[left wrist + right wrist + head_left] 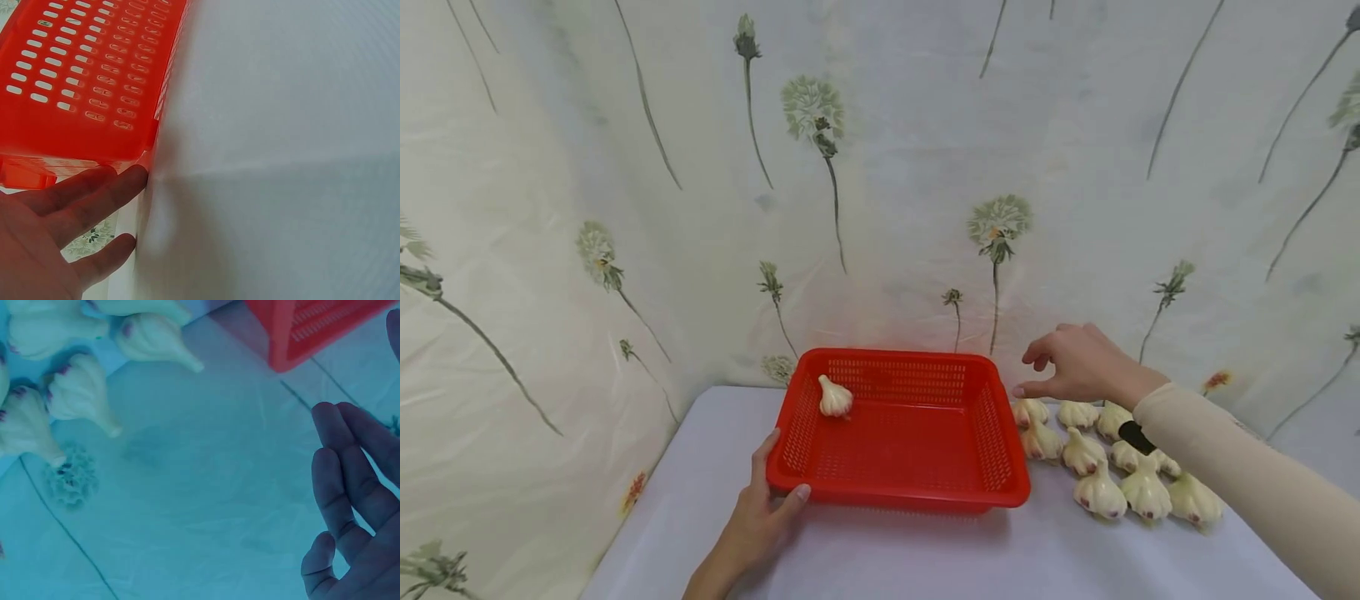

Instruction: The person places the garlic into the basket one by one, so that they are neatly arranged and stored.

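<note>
A red plastic basket (895,498) with slotted walls stands on the table, and one garlic bulb (835,397) lies in its back left corner. My left hand (760,517) rests at the basket's left front corner, thumb by the front rim; in the left wrist view its fingers (103,200) are extended beside the basket's wall. My right hand (1078,364) hovers above the back of a group of garlic bulbs (1101,493), right of the basket. Its fingers are loosely bent with nothing between them, as the right wrist view also shows (350,487).
Several garlic bulbs sit close together in rough rows on the right of the white-covered table (700,467). A curtain (895,208) printed with dandelions hangs right behind the table and along its left side.
</note>
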The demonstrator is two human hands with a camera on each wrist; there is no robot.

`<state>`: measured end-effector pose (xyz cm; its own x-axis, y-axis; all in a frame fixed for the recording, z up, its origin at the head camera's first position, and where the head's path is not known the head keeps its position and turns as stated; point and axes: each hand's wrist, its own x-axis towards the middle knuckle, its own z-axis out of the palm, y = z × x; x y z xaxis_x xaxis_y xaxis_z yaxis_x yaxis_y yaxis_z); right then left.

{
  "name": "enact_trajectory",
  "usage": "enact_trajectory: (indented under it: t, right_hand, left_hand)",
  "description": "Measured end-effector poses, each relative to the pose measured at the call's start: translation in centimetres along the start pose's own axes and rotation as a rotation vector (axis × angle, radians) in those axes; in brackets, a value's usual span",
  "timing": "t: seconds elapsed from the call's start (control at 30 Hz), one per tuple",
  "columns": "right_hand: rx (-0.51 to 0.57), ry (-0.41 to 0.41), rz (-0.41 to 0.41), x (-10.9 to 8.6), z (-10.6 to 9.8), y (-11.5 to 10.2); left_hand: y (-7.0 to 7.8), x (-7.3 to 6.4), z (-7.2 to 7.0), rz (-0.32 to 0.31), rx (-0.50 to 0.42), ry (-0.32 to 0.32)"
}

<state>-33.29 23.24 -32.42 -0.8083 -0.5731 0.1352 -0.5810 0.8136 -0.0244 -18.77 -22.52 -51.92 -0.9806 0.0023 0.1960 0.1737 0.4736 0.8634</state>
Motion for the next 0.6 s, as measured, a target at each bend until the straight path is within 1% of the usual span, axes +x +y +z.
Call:
enact_trajectory:
  t: [0.27, 0.43, 0.6]
  right_hand:
    - [0.057, -0.126, 0.05, -3.9, 2.4, 3.4]
    - [0.091, -0.154, 0.069, -6.2, 4.3, 4.6]
    - [0.086, -0.177, 0.087, -8.1, 5.7, 5.2]
  left_hand:
    - [0.0, -0.1, -0.1, 0.002, 0.011, -0.002]
    - [-0.1, -0.1, -0.1, -0.006, 0.002, -0.01]
    - [-0.1, -0.1, -0.1, -0.003, -0.008, -0.011]
